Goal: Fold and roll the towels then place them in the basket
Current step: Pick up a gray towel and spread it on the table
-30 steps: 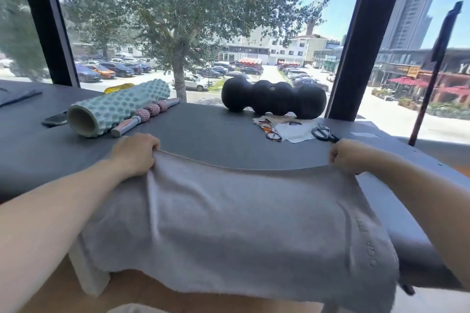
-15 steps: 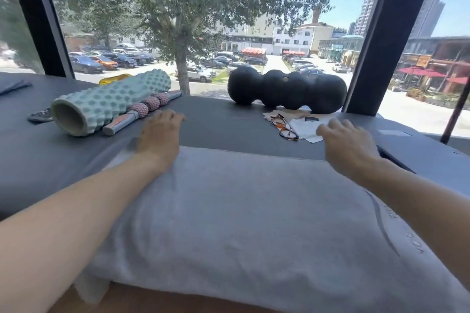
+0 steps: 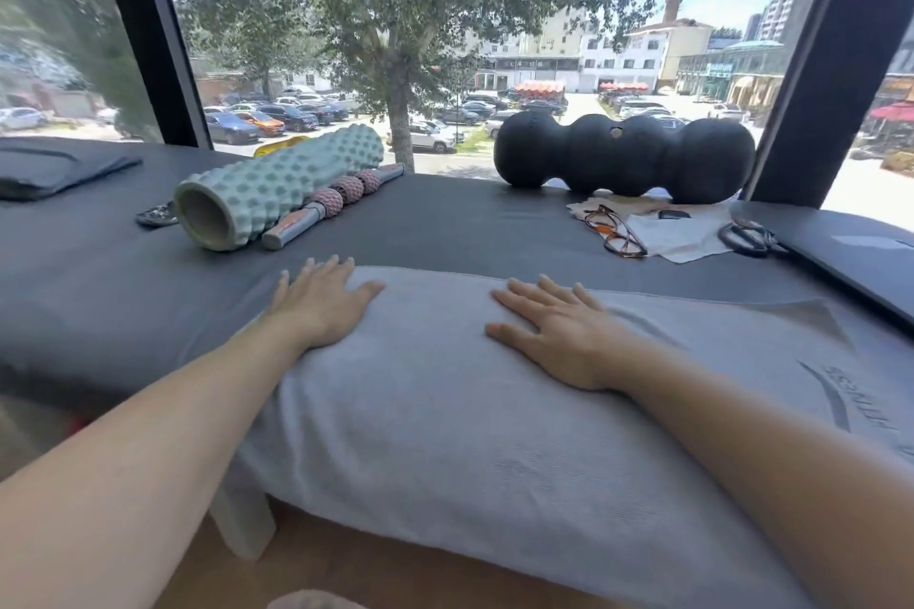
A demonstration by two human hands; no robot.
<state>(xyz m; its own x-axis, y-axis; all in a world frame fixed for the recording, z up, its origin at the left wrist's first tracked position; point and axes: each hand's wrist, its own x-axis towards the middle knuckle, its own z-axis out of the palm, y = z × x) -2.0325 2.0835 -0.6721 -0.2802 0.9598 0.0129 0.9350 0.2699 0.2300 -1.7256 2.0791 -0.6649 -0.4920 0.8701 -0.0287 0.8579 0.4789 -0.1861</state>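
Observation:
A light grey towel (image 3: 445, 410) lies spread across the near part of a dark grey padded table (image 3: 445, 218), its front edge hanging over the table's edge. Printed lettering shows near its right end. My left hand (image 3: 321, 302) rests flat, palm down, at the towel's far left corner, fingers apart and partly on the table. My right hand (image 3: 559, 331) lies flat on the towel's middle, fingers spread. Neither hand grips anything. No basket is in view.
Behind the towel lie a mint foam roller (image 3: 277, 193), a pink massage stick (image 3: 326, 208), a black bumpy roller (image 3: 623, 158), glasses (image 3: 613, 232) on a cloth, scissors (image 3: 747, 237) and a dark laptop (image 3: 850, 252). A window runs along the table's far side.
My hands let go of the towel's far edge after pulling it over the table, then opened flat. Both have since slid inward on the towel toward its middle.

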